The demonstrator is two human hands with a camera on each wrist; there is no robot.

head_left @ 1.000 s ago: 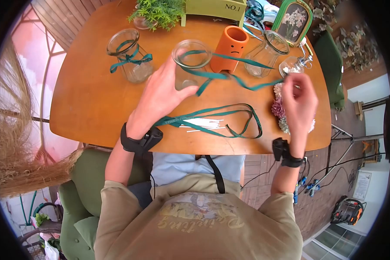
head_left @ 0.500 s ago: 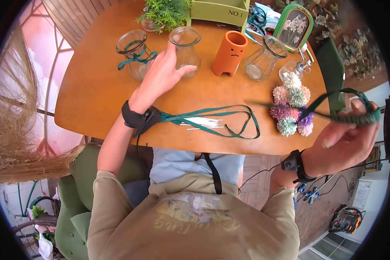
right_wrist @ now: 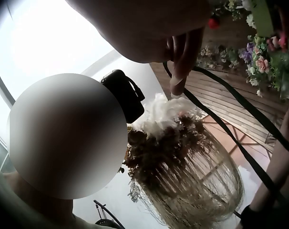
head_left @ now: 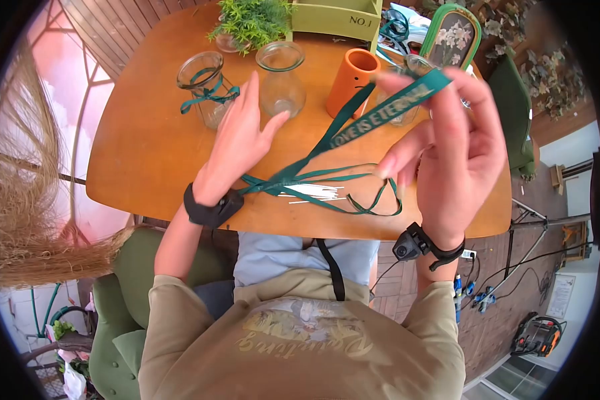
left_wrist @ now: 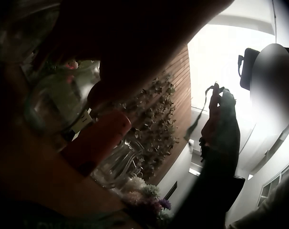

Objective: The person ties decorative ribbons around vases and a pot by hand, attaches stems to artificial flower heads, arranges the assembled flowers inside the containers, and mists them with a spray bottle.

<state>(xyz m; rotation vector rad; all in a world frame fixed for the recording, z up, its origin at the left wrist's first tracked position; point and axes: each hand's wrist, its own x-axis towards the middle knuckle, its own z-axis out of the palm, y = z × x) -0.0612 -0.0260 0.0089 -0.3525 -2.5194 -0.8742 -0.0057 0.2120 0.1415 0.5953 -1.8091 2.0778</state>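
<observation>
My right hand (head_left: pixel 457 150) is raised over the right side of the table and pinches a dark green ribbon (head_left: pixel 387 117) with light lettering. The ribbon doubles over at the fingers, and both strands slant down left toward the tabletop; they show also as a ribbon (right_wrist: pixel 235 136) in the right wrist view. My left hand (head_left: pixel 243 137) has its fingers extended, just left of a clear glass vase (head_left: pixel 281 87). Behind that hand stands another vase (head_left: pixel 213 110) with a green bow around its neck. More green ribbon (head_left: pixel 380 200) lies looped near the front edge.
White sticks (head_left: pixel 313 192) lie by the looped ribbon. An orange cup (head_left: pixel 343 93) with a frowning face stands beyond, before a green planter box (head_left: pixel 337 20). A leafy plant (head_left: pixel 253 23) and a green-framed picture (head_left: pixel 452 40) are at the back. Pompom flowers (left_wrist: pixel 149 193) show in the left wrist view.
The ribbon has come away from the middle vase. My right hand swung far right with it, then back left over the table. My left hand has released the vase and moved slightly left.
</observation>
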